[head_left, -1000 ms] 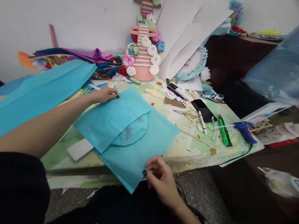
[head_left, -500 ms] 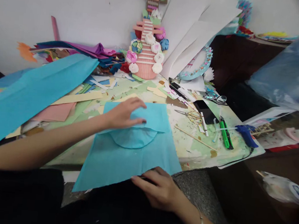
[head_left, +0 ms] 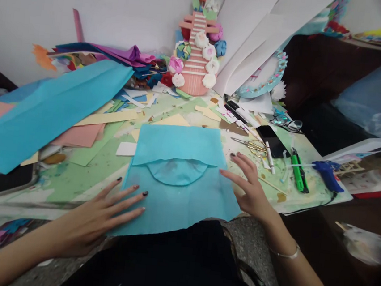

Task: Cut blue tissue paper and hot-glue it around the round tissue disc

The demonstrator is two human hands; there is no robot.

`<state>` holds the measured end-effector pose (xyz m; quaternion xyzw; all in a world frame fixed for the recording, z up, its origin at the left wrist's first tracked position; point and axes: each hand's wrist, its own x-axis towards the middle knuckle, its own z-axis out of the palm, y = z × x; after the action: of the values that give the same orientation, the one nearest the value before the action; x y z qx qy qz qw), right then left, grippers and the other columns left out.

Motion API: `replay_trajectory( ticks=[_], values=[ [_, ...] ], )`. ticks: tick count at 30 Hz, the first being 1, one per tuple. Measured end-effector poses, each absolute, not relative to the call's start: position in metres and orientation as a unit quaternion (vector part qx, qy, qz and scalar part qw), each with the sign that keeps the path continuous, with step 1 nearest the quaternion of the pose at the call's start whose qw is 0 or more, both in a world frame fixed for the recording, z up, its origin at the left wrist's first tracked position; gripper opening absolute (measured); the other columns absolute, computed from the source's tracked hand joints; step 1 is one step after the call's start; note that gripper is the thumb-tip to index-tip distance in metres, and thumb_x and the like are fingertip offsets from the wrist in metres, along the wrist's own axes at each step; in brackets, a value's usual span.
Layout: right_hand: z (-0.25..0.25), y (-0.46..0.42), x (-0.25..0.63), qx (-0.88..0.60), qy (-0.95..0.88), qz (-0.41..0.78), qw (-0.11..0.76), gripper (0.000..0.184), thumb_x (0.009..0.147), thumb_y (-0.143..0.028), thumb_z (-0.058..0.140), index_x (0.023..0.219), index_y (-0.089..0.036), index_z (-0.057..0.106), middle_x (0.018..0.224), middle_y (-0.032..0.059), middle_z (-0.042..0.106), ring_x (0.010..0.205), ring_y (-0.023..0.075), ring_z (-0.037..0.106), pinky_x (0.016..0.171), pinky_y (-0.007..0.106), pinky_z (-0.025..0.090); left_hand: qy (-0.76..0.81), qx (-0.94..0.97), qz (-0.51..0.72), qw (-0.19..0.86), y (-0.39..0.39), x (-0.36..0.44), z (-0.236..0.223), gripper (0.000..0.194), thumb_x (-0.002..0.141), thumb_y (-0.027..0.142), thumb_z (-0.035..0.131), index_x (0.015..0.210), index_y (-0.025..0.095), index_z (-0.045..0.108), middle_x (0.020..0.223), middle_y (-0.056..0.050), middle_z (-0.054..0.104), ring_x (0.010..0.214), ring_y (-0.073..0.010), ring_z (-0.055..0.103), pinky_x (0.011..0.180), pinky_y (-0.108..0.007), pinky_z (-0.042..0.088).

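In the head view, a soft, matte turquoise sheet [head_left: 175, 191] lies flat on the paint-stained table [head_left: 83, 173], its top edge folded down over a rounded half-disc flap. The left hand [head_left: 95, 219] rests spread wide and empty on the sheet's lower left corner. The right hand [head_left: 250, 189], fingers splayed and holding nothing, touches its right edge. Just right of the sheet lie gold scissors [head_left: 249, 145]; behind it stands a ribbed pink paper tower [head_left: 196, 60] with rolled flowers.
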<state>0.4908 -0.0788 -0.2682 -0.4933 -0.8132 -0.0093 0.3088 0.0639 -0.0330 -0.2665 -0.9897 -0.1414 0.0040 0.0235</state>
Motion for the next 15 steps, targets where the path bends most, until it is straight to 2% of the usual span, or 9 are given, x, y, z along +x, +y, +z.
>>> replay_trajectory(
  ticks=[3, 5, 8, 11, 15],
  values=[
    [-0.268, -0.059, 0.501, -0.441, -0.857, 0.057, 0.260, 0.044, 0.080, -0.003, 0.054, 0.103, -0.037, 0.070, 0.141, -0.0045, 0.055, 0.143, 0.0249, 0.034, 0.112, 0.056, 0.033, -0.193, -0.981, -0.031, 0.012, -0.012, 0.044, -0.277, 0.083, 0.081, 0.022, 0.050, 0.155, 0.031, 0.014, 0.157, -0.001, 0.031, 0.149, -0.0284, 0.020, 0.123, -0.052, 0.004],
    [-0.268, -0.049, 0.502, -0.416, -0.865, 0.114, 0.258, 0.033, 0.083, -0.007, 0.054, 0.093, -0.032, 0.072, 0.133, -0.0028, 0.062, 0.139, 0.0218, 0.041, 0.112, 0.053, 0.035, -0.206, -0.978, -0.040, 0.001, 0.000, 0.041, -0.284, 0.078, 0.087, 0.028, 0.050, 0.155, 0.035, 0.012, 0.157, 0.000, 0.031, 0.148, -0.0279, 0.022, 0.123, -0.052, 0.008],
    [-0.267, -0.040, 0.500, -0.403, -0.849, 0.189, 0.284, 0.019, 0.084, -0.016, 0.059, 0.088, -0.029, 0.073, 0.131, 0.0008, 0.064, 0.134, 0.0210, 0.048, 0.111, 0.050, 0.039, -0.212, -0.976, -0.044, -0.019, 0.016, 0.049, -0.289, 0.073, 0.090, 0.032, 0.050, 0.153, 0.042, 0.014, 0.159, 0.001, 0.025, 0.147, -0.0300, 0.024, 0.121, -0.055, 0.013],
    [-0.265, -0.037, 0.498, -0.406, -0.832, 0.227, 0.304, 0.019, 0.085, -0.022, 0.063, 0.099, -0.030, 0.073, 0.130, 0.0024, 0.064, 0.133, 0.0206, 0.050, 0.110, 0.048, 0.042, -0.209, -0.976, -0.042, -0.040, 0.028, 0.063, -0.284, 0.072, 0.090, 0.038, 0.051, 0.153, 0.043, 0.015, 0.161, -0.001, 0.018, 0.147, -0.0335, 0.021, 0.119, -0.059, 0.015],
    [-0.262, -0.034, 0.497, -0.390, -0.851, 0.229, 0.265, 0.045, 0.087, -0.026, 0.064, 0.131, -0.032, 0.059, 0.143, 0.0031, 0.053, 0.141, 0.0205, 0.038, 0.116, 0.048, 0.034, -0.186, -0.981, -0.030, -0.048, 0.039, 0.078, -0.273, 0.072, 0.091, 0.037, 0.052, 0.152, 0.043, 0.016, 0.162, 0.000, 0.015, 0.149, -0.0316, 0.014, 0.120, -0.060, 0.012]
  ],
)
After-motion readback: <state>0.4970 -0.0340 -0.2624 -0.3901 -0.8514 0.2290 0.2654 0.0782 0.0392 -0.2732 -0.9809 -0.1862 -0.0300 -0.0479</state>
